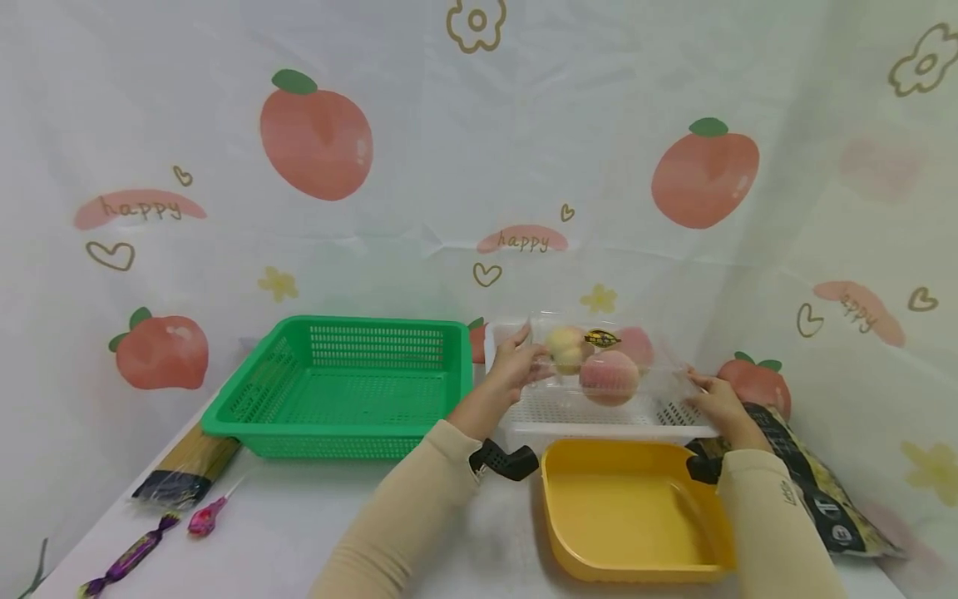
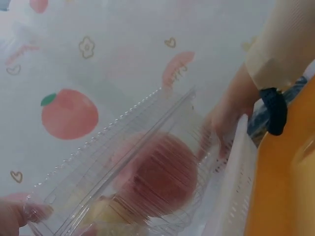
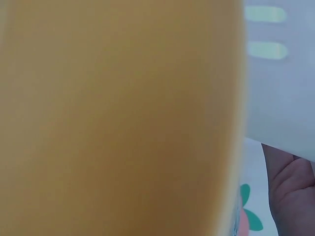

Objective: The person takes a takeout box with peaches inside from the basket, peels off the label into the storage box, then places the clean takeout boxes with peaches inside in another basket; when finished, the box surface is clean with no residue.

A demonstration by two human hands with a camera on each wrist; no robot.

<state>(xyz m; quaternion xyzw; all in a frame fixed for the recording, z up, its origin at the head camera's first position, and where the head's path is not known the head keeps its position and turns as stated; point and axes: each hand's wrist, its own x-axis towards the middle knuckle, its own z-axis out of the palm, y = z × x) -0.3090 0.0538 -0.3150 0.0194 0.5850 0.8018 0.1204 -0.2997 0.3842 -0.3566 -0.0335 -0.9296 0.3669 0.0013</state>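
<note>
A clear plastic fruit box (image 1: 557, 384) with peaches (image 1: 609, 378) inside and a dark label is tilted over the white basket (image 1: 599, 430). My left hand (image 1: 516, 363) grips the box's left end; the thumb (image 2: 39, 211) lies on its rim in the left wrist view. At the other end my right hand (image 1: 724, 408) holds the box's right side with its fingertips, close to the basket's right rim. In the right wrist view only part of the right hand (image 3: 293, 189) shows, below the basket's pale wall (image 3: 280, 103), and its fingertips are hidden.
Left of the white basket stands a green basket (image 1: 359, 443). A yellow tub (image 1: 629, 516) sits in front, under the right forearm. Bagged noodles (image 1: 183, 470), a lollipop (image 1: 205, 519) and a purple-wrapped candy (image 1: 133, 556) lie at left. A black bag (image 1: 831, 507) lies at right.
</note>
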